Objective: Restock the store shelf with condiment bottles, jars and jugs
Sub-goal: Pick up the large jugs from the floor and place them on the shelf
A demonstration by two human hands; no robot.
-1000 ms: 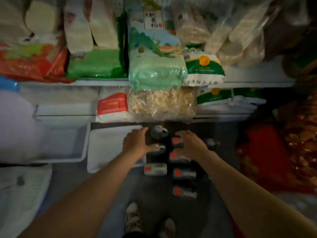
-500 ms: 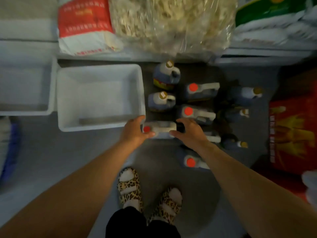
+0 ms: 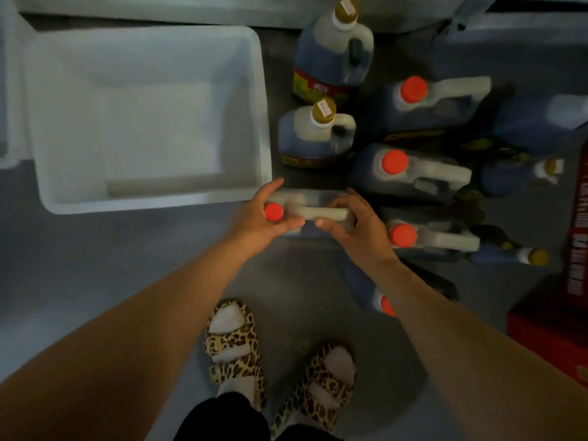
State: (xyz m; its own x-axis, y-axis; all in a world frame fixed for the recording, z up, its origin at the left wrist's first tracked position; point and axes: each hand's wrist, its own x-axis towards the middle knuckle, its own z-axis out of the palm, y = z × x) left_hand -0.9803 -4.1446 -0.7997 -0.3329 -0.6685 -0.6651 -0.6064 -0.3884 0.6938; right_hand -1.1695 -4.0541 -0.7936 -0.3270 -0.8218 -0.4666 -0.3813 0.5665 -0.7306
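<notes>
Several dark condiment jugs stand on the grey floor. The nearest one, a red-capped jug (image 3: 310,203) with a pale handle, is held by both hands. My left hand (image 3: 265,218) wraps its cap end, thumb under the handle. My right hand (image 3: 353,224) grips the handle's right end. Behind it stand two gold-capped jugs (image 3: 318,135), the far one (image 3: 334,55) with a red and yellow label. To the right are more red-capped jugs (image 3: 410,173) (image 3: 426,103) (image 3: 423,237); another (image 3: 378,300) is half hidden under my right forearm.
A white plastic bin (image 3: 152,198) sits on the floor left of the jugs. The bottom shelf's edge (image 3: 159,7) runs along the top. Smaller bottles (image 3: 521,176) stand at the right beside a red carton (image 3: 560,313). My feet in leopard-print sandals (image 3: 235,348) are below.
The view has dropped from the shelves to the floor and come closer. Both hands came back from the far jugs to the near red-capped jug and closed on its cap and handle.
</notes>
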